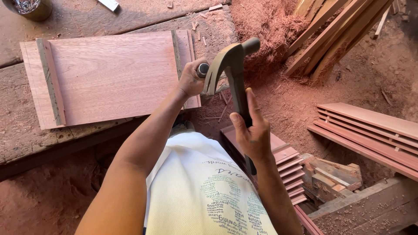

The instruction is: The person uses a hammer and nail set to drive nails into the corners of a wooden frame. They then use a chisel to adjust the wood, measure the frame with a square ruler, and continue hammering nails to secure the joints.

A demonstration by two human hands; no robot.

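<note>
Gripping one claw hammer [233, 72]: my right hand [252, 135] wraps its handle, left hand [191, 78] pinches one small metal cylinder [203, 69]; one board [109, 76].

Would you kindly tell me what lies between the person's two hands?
In the head view, the claw hammer's head spans the gap: the left hand grips by the claw end, the right hand holds the handle.

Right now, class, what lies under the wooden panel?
The wooden panel rests on a worn plank workbench dusted with sawdust. Whatever lies directly beneath the panel is covered. The left hand overlaps its right corner.
</note>
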